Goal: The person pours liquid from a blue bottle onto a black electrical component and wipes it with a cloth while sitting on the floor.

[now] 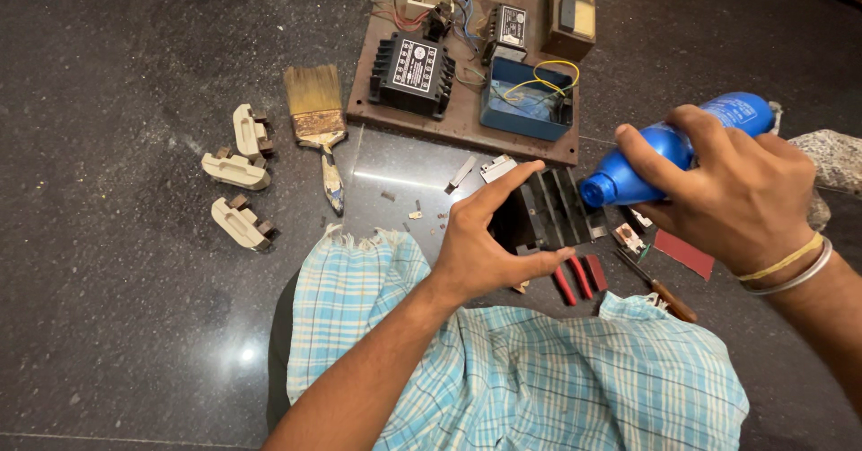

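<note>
A black finned part (pixel 548 210) was gripped by the left hand (pixel 480 244); beside it, a tilted blue bottle (pixel 669 150) was clasped by the right hand (pixel 741 190).

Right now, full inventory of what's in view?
bottle: 1, blue, tilted in right hand, mouth at the housing
housing: 1, black, ribbed, held by left hand
board: 1, brown, top centre, with black and cream parts, wires
blue box: 1, on board, yellow wire inside
brush: 1, worn, left of board
holders: 3, cream, floor left
pliers: 1, red handles, under housing
screwdriver: 1, wooden handle, right
cloth: 1, blue check, on lap
left hand: 1
right hand: 1, wrist bands
</note>
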